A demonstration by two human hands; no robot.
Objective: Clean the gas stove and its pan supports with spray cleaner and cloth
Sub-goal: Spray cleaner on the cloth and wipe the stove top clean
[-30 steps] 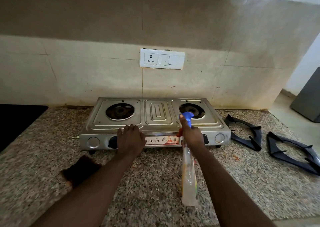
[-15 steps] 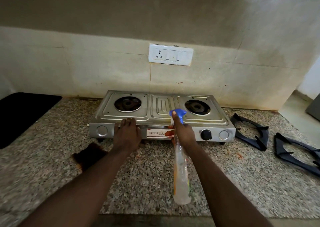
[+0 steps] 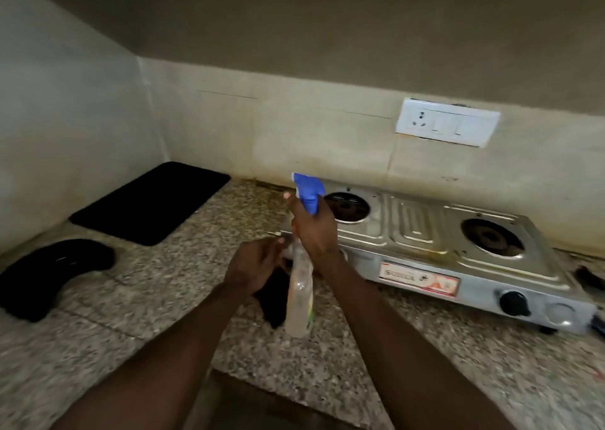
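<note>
R hand [image 3: 314, 229]: fingers wrapped round neck of spray bottle [image 3: 298, 302], just under its blue trigger head [image 3: 307, 192]. Bottle is near-upright, body hanging below the hand, above the counter [image 3: 163, 298].
L hand [image 3: 253, 264]: just left of R hand & a bit lower, fingers curled toward bottle neck. Fingertips at or v. near the bottle, but it's blurred, so can't tell if it grips anything.
Hands: close together, bottle betw. them.
Cloth [image 3: 273, 298]: dark, below L hand & behind bottle body, partly hidden. Can't tell if L hand touches it.
Stove [image 3: 425, 252]: steel 2-burner on counter, right of & beyond both hands. R hand overlaps its left front corner in view, contact can't be told.
Left burner [image 3: 347, 207]: just right of trigger head.
Right burner [image 3: 492, 238]: well right of both hands.
Pan support [image 3: 587, 277]: dark sliver at far right edge, well apart from hands, mostly cut off.
Black mat [image 3: 150, 203]: flat on counter, left of & beyond L hand.
Black curved thing [image 3: 49, 275]: on counter, far left of L hand. Can't tell what it is.
Switch plate [image 3: 447, 122]: on wall, above & right of hands.
</note>
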